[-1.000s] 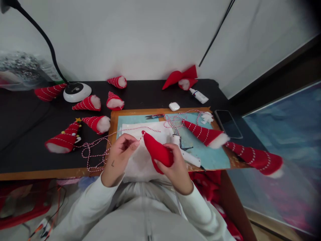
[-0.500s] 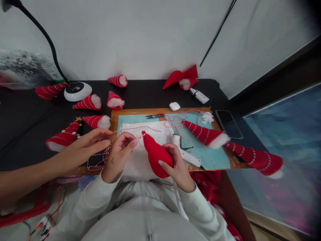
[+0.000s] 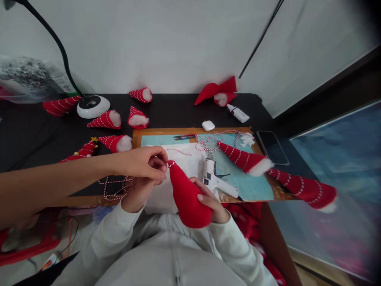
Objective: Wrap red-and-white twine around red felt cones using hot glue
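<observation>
— Black desk against a white wall, with a wooden board (image 3: pixel 149 133) and a blue mat (image 3: pixel 250 186) in the middle. What sits in the person's hands?

— A plain red felt cone (image 3: pixel 187 196). The right hand (image 3: pixel 212 204) cups its wide end from below, fingers closed around it, so the tip points up and away toward the board. Held like that, the tip is free to work on.

— And the left hand (image 3: pixel 137 194)?

— Mostly hidden. It sits just under the cone's tip, but a co-worker's hand (image 3: pixel 145 162) lies over it, so I cannot tell whether its fingers are pinched on anything.

— What is the co-worker's hand doing?

— It comes in from the left with fingertips bunched right at the tip, where the red-and-white twine (image 3: pixel 114 186) meets the felt. It looks like a pinch on the twine, perhaps steadying it there.

— Anything kept near?

— A white glue gun (image 3: pixel 212 180) lies on the mat just beside the cone, within easy reach. Finished striped cones (image 3: pixel 242 159) lie about the desk, out of the working area, and a phone (image 3: pixel 272 147) rests off the board's right edge.
</observation>
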{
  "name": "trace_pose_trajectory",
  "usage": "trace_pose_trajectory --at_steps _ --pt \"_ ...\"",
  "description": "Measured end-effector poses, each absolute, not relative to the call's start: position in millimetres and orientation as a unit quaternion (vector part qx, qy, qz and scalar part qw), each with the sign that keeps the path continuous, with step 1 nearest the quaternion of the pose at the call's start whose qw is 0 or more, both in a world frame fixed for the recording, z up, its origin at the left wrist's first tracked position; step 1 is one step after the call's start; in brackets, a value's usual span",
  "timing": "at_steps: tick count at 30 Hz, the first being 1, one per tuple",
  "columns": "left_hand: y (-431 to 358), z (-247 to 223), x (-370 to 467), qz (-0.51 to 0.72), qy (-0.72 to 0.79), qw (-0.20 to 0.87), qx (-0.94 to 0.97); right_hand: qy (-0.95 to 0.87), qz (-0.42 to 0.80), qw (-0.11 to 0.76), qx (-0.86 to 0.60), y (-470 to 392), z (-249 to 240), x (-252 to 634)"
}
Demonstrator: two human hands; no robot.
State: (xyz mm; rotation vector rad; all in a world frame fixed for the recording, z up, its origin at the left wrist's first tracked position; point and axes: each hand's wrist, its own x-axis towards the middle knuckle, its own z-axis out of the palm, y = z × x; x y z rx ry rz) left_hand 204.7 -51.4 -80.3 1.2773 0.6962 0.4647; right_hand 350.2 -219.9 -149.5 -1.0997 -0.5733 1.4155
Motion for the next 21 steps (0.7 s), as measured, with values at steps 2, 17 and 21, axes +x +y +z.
trace_pose_trajectory --at_steps 2,17,21 --pt "-40.6 -70.7 204.0 0.139 0.292 0.737 0.594 -0.239 0.610 0.593 -0.469 -219.2 -150.4 348.5" --pt "-22.9 -41.8 193.2 0.046 0.251 0.618 0.743 -0.186 0.652 0.589 -0.440 -216.1 -148.7 341.7" --pt "-22.4 -45.0 191.7 0.049 0.263 0.621 0.737 -0.181 0.660 0.594 -0.422 -213.6 -144.4 339.0"
